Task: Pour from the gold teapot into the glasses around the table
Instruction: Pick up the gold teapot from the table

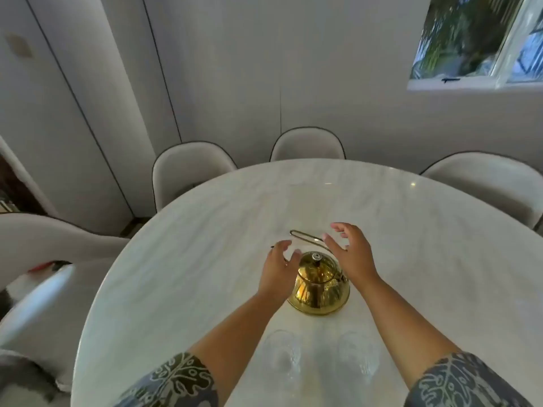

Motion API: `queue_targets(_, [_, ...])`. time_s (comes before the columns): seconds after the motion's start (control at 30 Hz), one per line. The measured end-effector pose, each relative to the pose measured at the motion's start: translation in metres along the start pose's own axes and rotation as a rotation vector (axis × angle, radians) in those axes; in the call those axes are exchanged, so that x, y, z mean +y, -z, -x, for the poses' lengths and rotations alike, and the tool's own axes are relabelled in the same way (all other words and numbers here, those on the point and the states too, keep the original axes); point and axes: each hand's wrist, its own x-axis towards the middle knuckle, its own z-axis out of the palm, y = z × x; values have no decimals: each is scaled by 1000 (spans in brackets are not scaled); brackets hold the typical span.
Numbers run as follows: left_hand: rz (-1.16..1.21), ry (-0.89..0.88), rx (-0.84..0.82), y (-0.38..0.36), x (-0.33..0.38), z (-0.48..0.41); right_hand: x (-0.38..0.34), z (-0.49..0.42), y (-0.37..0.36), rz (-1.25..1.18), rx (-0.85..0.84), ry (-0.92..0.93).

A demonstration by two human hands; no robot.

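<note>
A shiny gold teapot (319, 286) stands upright in the middle of the white marble table (188, 259), its thin wire handle (305, 238) swung back away from me. My left hand (279, 270) hovers just left of the lid with fingers spread, holding nothing. My right hand (351, 252) hovers just right of the pot, fingers also apart and empty. Two clear glasses (282, 355) (358, 355) stand close to me between my forearms, faint against the table. A third glass (311, 186) seems to stand at the far edge, barely visible.
Pale upholstered chairs ring the oval table: one at the far left (188, 171), one at the far centre (307, 145), one on the right (493, 183), one at the near left (44, 239). White wall panels stand behind, a window (476, 39) at top right.
</note>
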Motion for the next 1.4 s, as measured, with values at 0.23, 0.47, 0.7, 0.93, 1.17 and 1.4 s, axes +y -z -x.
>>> queue_targets(0.23, [-126,127,-146,-46,-56,-27,54,-11,-16,-16,-92,-110])
queue_targets(0.47, [-178,48,-210,-68,-83,-39,69,-15,-31,-140,-23,-108])
queue_targets(0.7, [-223,56,-226,-76,-89,-37,69,-17,-43,-283,138,-125])
queue_targets(0.93, [-249,45,-262,-68,-90,-37,65,-10,-52,-296,286,-138])
queue_targets(1.17, [-307,14,-320,-53,-73,-32,38,-4,-42,-318,328,-145])
queue_targets(1.4, [-341,-141,-273,-36,-14,-11,-30,8,11,-346,401,-91])
